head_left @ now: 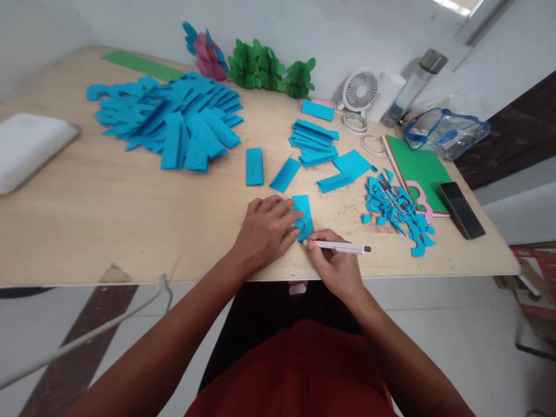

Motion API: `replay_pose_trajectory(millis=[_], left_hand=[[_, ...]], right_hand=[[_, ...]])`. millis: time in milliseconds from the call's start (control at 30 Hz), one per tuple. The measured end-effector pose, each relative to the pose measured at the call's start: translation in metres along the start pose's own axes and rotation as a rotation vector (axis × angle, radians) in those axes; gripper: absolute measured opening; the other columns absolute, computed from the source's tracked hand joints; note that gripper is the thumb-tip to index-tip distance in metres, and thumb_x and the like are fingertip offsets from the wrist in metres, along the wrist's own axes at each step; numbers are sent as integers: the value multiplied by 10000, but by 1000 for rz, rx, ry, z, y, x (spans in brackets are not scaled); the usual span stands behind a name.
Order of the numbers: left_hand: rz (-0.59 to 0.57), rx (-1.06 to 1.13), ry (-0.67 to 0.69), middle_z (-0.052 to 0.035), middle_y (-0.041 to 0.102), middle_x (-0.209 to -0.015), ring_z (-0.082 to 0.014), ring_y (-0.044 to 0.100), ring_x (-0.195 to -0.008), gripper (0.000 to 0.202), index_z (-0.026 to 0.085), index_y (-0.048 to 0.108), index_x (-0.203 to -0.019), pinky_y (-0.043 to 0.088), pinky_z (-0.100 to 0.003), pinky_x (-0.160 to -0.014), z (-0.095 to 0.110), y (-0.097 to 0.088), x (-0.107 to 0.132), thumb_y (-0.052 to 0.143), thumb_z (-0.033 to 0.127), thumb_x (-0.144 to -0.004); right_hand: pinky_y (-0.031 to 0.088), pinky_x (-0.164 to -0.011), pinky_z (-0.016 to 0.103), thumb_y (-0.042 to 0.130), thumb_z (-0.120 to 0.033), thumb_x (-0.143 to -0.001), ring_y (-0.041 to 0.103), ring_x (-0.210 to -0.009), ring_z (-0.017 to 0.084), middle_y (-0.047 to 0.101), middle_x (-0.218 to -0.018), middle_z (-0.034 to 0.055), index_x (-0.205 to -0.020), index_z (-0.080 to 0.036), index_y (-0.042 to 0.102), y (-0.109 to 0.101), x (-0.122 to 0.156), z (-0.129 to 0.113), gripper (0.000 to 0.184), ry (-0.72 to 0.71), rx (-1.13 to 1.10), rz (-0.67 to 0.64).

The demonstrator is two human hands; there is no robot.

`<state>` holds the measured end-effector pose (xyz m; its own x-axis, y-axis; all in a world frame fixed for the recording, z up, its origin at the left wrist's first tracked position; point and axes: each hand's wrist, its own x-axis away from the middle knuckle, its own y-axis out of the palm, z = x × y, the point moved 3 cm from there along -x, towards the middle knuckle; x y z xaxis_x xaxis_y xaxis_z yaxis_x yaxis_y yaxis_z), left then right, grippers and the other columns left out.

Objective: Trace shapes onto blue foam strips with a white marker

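Note:
A small folded piece of blue paper (304, 215) with a curved pen line lies near the table's front edge. My left hand (270, 229) rests flat with its fingers spread, the fingertips pressing on the paper's left side. In my right hand (334, 263) is a white pen (341, 247), its tip at the paper's lower end. Just beyond are more folded blue pieces, one upright strip (254, 167) with a drawn curve and another slanted strip (285, 174). A stack of folded blue papers (313, 142) sits farther back.
A big pile of blue folded pieces (174, 119) covers the back left. Blue scraps (393, 202), a phone (461, 209), green paper (419, 171) and a clear pouch (447, 136) lie right. Behind stand a fan (361, 91), a bottle (414, 87) and green paper shapes (260, 65).

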<state>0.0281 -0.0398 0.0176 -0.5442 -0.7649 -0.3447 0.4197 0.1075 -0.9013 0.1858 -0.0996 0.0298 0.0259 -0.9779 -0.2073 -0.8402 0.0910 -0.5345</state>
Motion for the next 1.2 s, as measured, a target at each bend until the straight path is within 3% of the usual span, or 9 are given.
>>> replay_pose_trajectory(millis=[900, 1200], left_hand=[[-5, 17, -13, -104, 644, -1290, -333, 513, -1206, 305, 261, 680, -1157, 365, -525, -971, 0, -1, 0, 501, 308, -915], [-8, 2, 0, -115, 637, -1302, -341, 514, -1208, 322, 237, 677, -1174, 371, -531, -963, 0, -1, 0, 484, 315, -928]], right_hand=[[515, -734, 340, 554, -232, -872, 653, -765, 185, 711, -814, 39, -827, -228, 643, -1, -2, -3, 100, 1, 37, 8], [510, -680, 316, 558, -239, -867, 648, -739, 181, 709, -802, 38, -830, -224, 647, -1, -1, -1, 97, 22, 12, 15]])
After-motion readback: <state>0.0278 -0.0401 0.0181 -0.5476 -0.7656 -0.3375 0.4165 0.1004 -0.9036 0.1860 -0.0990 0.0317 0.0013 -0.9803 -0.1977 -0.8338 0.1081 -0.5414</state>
